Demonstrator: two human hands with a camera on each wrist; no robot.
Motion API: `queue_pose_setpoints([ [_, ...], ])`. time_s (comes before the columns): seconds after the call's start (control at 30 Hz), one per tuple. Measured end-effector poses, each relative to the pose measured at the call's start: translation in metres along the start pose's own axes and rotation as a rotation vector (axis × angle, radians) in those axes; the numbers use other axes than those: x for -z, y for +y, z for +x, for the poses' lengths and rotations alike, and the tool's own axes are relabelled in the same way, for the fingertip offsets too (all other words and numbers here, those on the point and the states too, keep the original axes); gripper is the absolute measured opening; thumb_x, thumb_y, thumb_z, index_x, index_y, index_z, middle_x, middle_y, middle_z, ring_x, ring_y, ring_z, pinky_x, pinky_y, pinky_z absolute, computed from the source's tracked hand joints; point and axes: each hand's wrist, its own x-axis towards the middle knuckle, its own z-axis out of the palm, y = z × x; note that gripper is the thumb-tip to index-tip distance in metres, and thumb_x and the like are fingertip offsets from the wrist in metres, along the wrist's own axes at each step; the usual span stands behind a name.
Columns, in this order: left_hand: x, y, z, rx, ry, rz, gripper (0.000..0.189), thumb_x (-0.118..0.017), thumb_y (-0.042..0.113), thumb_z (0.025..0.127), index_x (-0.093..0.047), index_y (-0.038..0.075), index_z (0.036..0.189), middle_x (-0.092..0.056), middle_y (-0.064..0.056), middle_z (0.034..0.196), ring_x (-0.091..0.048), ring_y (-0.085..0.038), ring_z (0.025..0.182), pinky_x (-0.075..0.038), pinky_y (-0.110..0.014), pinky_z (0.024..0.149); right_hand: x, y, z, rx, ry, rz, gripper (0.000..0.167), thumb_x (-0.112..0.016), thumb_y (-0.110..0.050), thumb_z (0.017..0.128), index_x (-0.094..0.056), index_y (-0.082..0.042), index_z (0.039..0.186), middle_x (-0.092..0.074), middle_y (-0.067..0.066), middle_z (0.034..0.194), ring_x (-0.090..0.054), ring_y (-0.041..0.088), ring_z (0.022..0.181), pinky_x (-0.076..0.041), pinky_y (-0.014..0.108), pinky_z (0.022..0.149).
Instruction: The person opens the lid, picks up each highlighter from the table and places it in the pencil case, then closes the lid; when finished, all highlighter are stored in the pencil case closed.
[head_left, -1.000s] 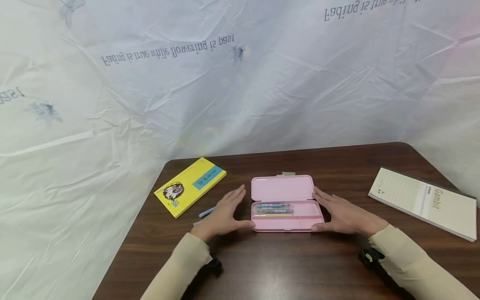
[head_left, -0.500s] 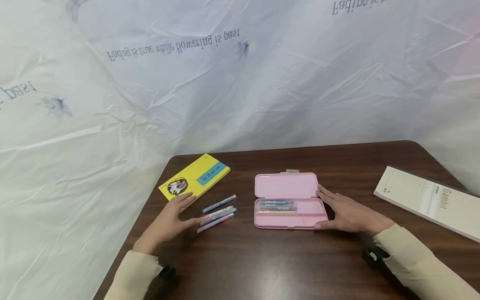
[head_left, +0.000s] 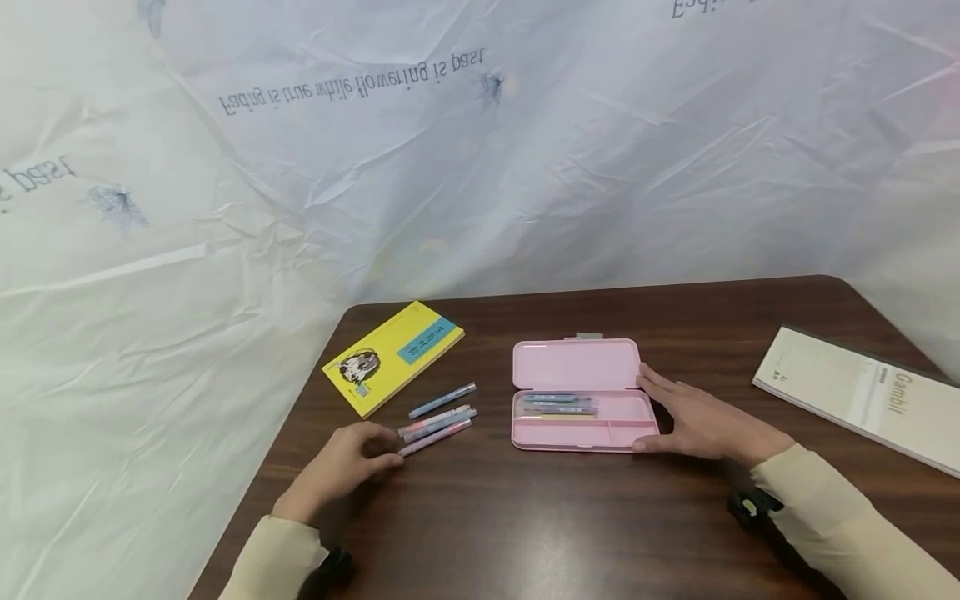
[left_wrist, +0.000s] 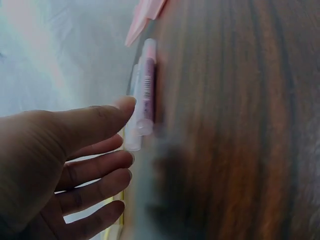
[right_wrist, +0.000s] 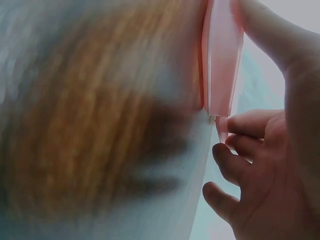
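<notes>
Left hand (head_left: 341,467), lower left, is slack, holding nothing; right hand (head_left: 701,421), right of centre, touches the pink case (head_left: 576,365) unclenched. Loose pens (head_left: 441,423), left of centre, lie just right of the nearer left hand, long axes slanting up-right.

The notebook (head_left: 840,392) reads "Gambit"; the sheet (head_left: 465,183), apparently, "while flowering is past".

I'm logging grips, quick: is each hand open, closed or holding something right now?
Left hand: open, holding nothing, beside the loose pens.
Right hand: open, touching the right side of the pink case.
</notes>
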Motion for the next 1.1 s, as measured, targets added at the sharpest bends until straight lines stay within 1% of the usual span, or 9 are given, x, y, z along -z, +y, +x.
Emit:
queue_pose_setpoints([
  [0.1, -0.003, 0.000, 0.002, -0.024, -0.024, -0.005, 0.025, -0.079, 0.029, 0.086, -0.074, 0.014, 0.106, -0.070, 0.006, 0.096, -0.065, -0.009, 0.087, -0.054, -0.032, 0.078, 0.000, 0.000, 0.001, 0.003, 0.004, 0.001, 0.118, -0.064, -0.079, 0.075, -0.029, 0.001, 0.155, -0.024, 0.022, 0.162, -0.036, 0.053, 0.137, -0.036, 0.066, 0.104],
  [0.23, -0.006, 0.000, 0.005, -0.027, -0.029, 0.016, 0.025, -0.079, 0.028, 0.086, -0.074, 0.014, 0.106, -0.068, 0.008, 0.093, -0.062, -0.007, 0.083, -0.053, -0.029, 0.074, 0.001, 0.000, 0.001, 0.013, 0.008, 0.003, 0.117, -0.064, -0.077, 0.076, -0.028, 0.001, 0.155, -0.023, 0.022, 0.162, -0.036, 0.053, 0.137, -0.036, 0.065, 0.104],
  [0.3, -0.007, 0.000, 0.006, -0.023, -0.025, 0.028, 0.024, -0.079, 0.028, 0.086, -0.074, 0.015, 0.106, -0.067, 0.009, 0.092, -0.061, -0.006, 0.083, -0.053, -0.028, 0.074, 0.001, 0.000, 0.000, 0.018, 0.009, 0.006, 0.117, -0.065, -0.077, 0.077, -0.028, 0.001, 0.155, -0.023, 0.022, 0.162, -0.036, 0.053, 0.137, -0.036, 0.065, 0.104],
  [0.57, -0.013, -0.004, 0.007, -0.049, 0.009, 0.049, 0.018, -0.079, 0.026, 0.086, -0.076, 0.017, 0.100, -0.064, 0.009, 0.088, -0.058, -0.005, 0.079, -0.051, -0.026, 0.070, 0.001, -0.001, 0.000, 0.017, 0.010, 0.007, 0.115, -0.065, -0.076, 0.077, -0.030, 0.001, 0.155, -0.023, 0.022, 0.162, -0.036, 0.054, 0.137, -0.035, 0.065, 0.105],
  [0.83, -0.017, -0.004, 0.008, -0.072, 0.045, 0.066, 0.009, -0.078, 0.027, 0.087, -0.077, 0.021, 0.094, -0.065, 0.012, 0.088, -0.060, -0.005, 0.080, -0.052, -0.028, 0.072, 0.001, -0.003, -0.001, 0.008, 0.013, 0.007, 0.115, -0.066, -0.075, 0.077, -0.031, 0.001, 0.154, -0.025, 0.022, 0.161, -0.037, 0.054, 0.136, -0.035, 0.066, 0.105],
  [1.1, -0.019, -0.005, 0.008, -0.090, 0.073, 0.094, 0.006, -0.077, 0.024, 0.088, -0.078, 0.021, 0.093, -0.066, 0.013, 0.088, -0.060, -0.005, 0.082, -0.053, -0.029, 0.074, 0.000, -0.004, -0.001, -0.003, 0.011, 0.004, 0.115, -0.065, -0.076, 0.076, -0.031, 0.000, 0.155, -0.025, 0.022, 0.162, -0.037, 0.054, 0.136, -0.035, 0.066, 0.104],
])
